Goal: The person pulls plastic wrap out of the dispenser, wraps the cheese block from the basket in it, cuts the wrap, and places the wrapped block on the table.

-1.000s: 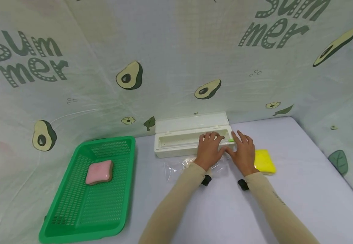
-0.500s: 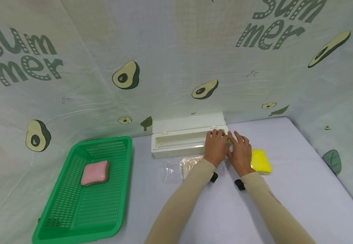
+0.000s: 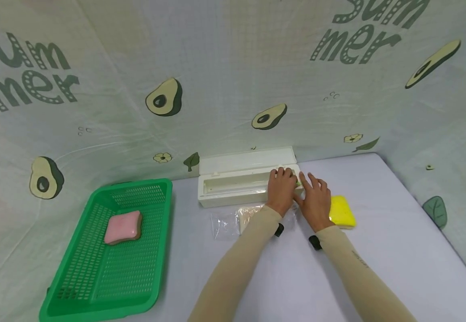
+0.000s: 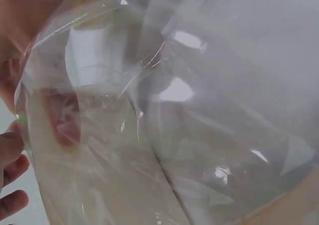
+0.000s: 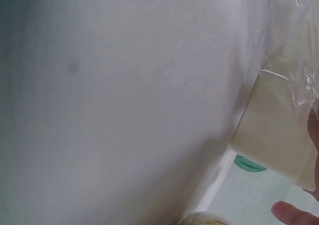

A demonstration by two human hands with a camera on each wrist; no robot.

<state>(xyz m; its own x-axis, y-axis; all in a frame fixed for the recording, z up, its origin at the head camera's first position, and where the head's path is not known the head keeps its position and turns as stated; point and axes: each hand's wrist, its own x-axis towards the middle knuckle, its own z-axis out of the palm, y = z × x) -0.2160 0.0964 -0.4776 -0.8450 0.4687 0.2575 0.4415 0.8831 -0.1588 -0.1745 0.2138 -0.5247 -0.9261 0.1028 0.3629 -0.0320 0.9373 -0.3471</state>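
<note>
Holds the left hand over the right part of a long white box, with knuckles high and fingers bent down toward the opening, close to a small green piece. Cannot tell whether pinching this piece or only touching it. Spreads the right hand at the right end of the same box, with index finger apart from the others, thumb stretched to the left, and fingers only a little bent. In the left wrist view, shows one finger behind clear plastic film, in front of the near wall of the box; hard to say if touching. In the right wrist view, shows only parts of the fingers, at the border. Concerning the box: stands at the far part of the pale table, with long axis running from left to right, right end slightly farther than left, hollow facing up, and lid open on the far side, by the patterned cloth. On the near side of the box, a clear packet with beige content, partly hidden by the left sleeve. Just beside the right hand, to the right, a yellow sponge. Well apart, on the left, a green basket with a pink sponge inside.
</note>
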